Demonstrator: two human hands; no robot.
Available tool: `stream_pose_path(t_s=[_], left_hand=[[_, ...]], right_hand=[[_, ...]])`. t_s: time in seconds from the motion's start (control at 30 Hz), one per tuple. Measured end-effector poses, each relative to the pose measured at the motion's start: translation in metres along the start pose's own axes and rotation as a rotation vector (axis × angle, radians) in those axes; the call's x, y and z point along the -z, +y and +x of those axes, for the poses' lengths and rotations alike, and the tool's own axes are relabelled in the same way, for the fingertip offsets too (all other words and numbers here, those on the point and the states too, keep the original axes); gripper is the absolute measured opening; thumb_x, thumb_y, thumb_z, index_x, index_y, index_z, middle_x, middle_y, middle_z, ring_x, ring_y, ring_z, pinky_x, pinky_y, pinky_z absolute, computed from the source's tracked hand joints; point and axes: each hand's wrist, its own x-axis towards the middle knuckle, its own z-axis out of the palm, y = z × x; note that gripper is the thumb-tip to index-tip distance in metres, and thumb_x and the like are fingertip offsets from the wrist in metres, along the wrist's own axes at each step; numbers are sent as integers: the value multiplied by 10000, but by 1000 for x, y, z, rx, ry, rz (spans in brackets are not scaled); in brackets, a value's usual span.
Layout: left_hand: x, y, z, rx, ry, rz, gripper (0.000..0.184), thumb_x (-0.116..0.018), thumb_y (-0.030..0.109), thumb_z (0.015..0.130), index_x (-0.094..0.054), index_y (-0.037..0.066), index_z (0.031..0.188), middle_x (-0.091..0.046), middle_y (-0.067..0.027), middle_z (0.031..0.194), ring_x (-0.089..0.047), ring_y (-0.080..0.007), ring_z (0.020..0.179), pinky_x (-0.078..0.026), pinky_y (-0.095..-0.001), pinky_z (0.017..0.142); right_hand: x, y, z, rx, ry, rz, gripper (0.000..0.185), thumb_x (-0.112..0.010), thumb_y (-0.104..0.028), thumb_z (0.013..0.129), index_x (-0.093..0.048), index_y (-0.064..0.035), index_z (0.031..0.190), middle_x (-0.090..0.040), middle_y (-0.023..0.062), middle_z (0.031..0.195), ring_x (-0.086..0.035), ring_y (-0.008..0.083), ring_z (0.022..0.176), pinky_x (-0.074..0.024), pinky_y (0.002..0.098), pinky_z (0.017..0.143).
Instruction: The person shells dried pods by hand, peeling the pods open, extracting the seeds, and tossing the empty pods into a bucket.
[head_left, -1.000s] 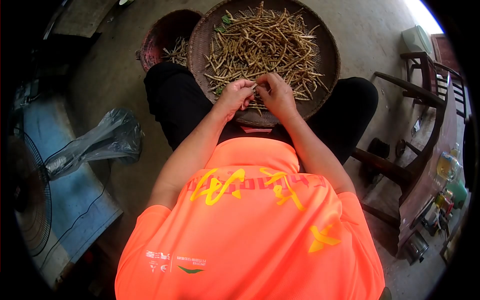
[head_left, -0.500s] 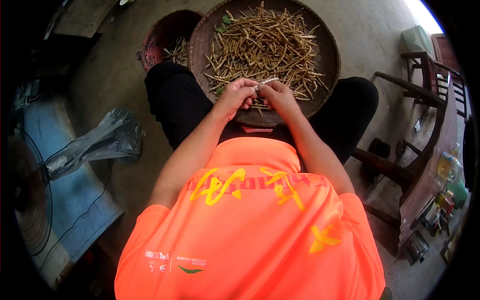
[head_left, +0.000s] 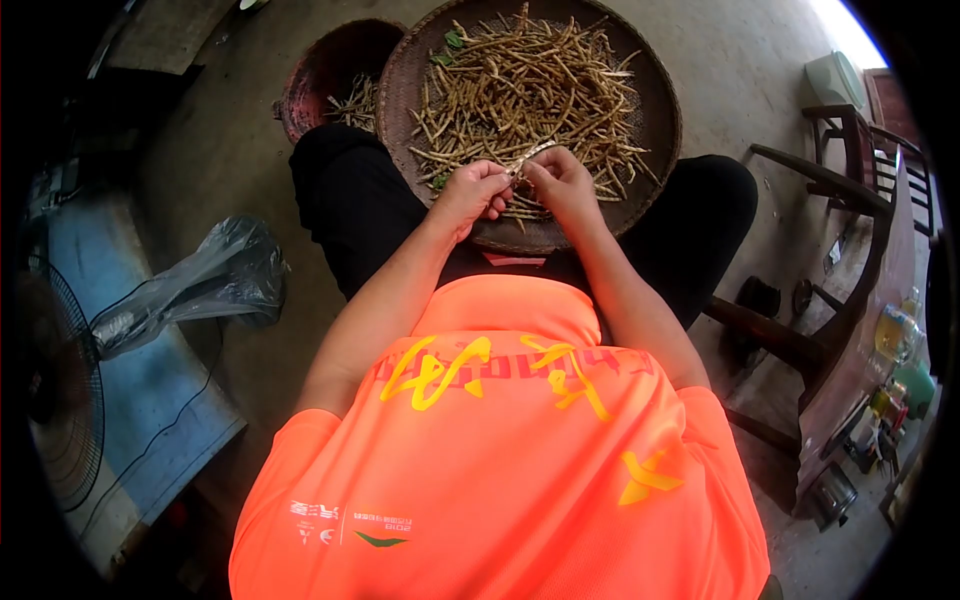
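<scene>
A round woven tray point(head_left: 397, 100) rests across my knees, heaped with dry brown bean pods point(head_left: 530, 85). Over its near part, my left hand point(head_left: 474, 194) pinches one end of a pale pod point(head_left: 530, 155). My right hand point(head_left: 563, 184) is beside it on the right, thumb and fingers closed on the other part of the same pod. The pod slants up to the right between the two hands, and its inside looks pale. Any beans in it are too small to tell.
A reddish basket point(head_left: 300, 95) with pod pieces stands beyond my left knee. On the left are a fan point(head_left: 65, 385), a plastic bag point(head_left: 225, 275) and a blue board point(head_left: 180, 400). Wooden chairs point(head_left: 850, 150) and a table with bottles point(head_left: 897, 332) stand right.
The pale pod has come into view between my hands. My right hand moved up to the pod and then slightly right along it, while my left hand stayed nearly still.
</scene>
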Motion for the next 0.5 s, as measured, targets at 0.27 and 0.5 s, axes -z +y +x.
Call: stream_pose_path(t_s=[0.27, 0.5], left_hand=[[-4, 3, -3, -47, 1, 5, 119, -548, 116, 875, -568, 13, 932, -588, -32, 735, -530, -79, 566, -439, -210, 486], [-4, -3, 1, -82, 32, 90, 118, -527, 96, 880, -572, 8, 945, -593, -31, 732, -535, -81, 562, -442, -212, 478]], right_hand=[[-7, -18, -14, 457, 13, -641, 126, -647, -166, 765, -581, -71, 815, -612, 85, 811, -610, 254, 710, -482, 344, 627], [-6, -21, -19, 440, -47, -701, 133, -623, -200, 756, -557, -95, 806, -617, 73, 772, -619, 271, 707, -484, 365, 612]])
